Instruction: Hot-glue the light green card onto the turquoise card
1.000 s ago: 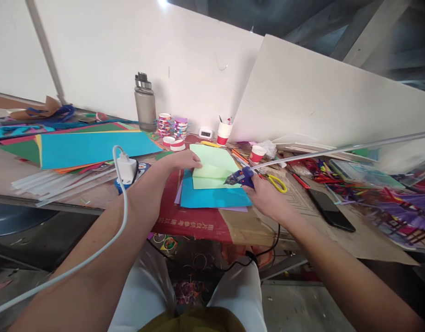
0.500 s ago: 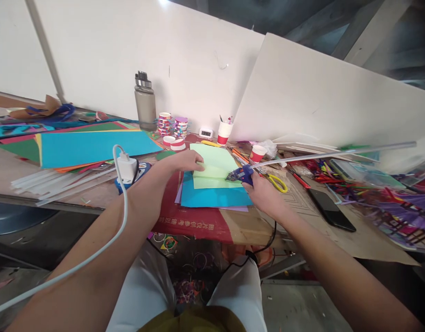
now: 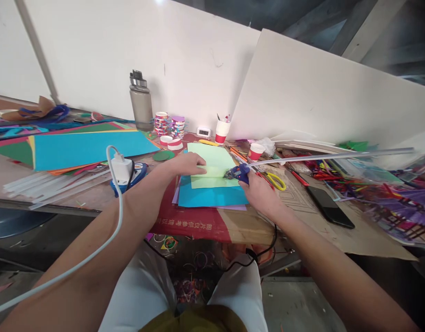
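Note:
My left hand (image 3: 186, 163) presses flat on the left edge of a folded light green paper sheet (image 3: 214, 169), which lies on a blue sheet (image 3: 209, 196). My right hand (image 3: 259, 192) grips a blue hot glue gun (image 3: 237, 173) with its nozzle touching the green sheet's right side near the fold. A long clear glue stick (image 3: 333, 154) sticks out of the gun's back toward the right. The gun's black cord hangs down over the table's front edge.
Yellow-handled scissors (image 3: 277, 181) and a black phone (image 3: 330, 210) lie right of my hand. A grey bottle (image 3: 141, 101), tape rolls (image 3: 169, 124) and red paper cups (image 3: 220, 131) stand at the back. Big coloured sheets (image 3: 84, 146) and a white charger (image 3: 121, 168) lie at left.
The glue gun's nozzle has crept left onto the green sheet. My left hand slid slightly right along the sheet's edge, and the view shifted a little.

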A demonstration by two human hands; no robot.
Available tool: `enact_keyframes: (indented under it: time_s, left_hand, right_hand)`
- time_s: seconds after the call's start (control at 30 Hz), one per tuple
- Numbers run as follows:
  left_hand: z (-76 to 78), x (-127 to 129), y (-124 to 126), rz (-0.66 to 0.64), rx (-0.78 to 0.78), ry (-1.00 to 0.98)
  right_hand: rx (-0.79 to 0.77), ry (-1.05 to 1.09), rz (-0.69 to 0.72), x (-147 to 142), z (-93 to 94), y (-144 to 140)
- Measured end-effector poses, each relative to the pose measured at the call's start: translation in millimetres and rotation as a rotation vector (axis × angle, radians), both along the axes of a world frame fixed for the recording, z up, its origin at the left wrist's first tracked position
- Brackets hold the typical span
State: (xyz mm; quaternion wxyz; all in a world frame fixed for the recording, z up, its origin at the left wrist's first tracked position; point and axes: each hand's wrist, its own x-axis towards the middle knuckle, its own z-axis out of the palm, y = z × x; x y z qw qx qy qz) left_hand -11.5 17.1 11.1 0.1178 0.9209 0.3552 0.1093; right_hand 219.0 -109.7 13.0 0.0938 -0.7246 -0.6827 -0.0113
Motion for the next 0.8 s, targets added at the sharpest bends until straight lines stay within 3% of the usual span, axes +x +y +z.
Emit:
enact_keyframes:
  time_s: [0.37,0.8]
  left_hand:
    - [1.0,3,0,0.069,-0.001,0.031]
    - [4.9,3,-2,0.097,-0.007,0.04]
  right_hand:
    - [0.015,-0.018,-0.055,37,2.0,-3]
    - [0.048,0.057,-0.058,40,-3.9,10]
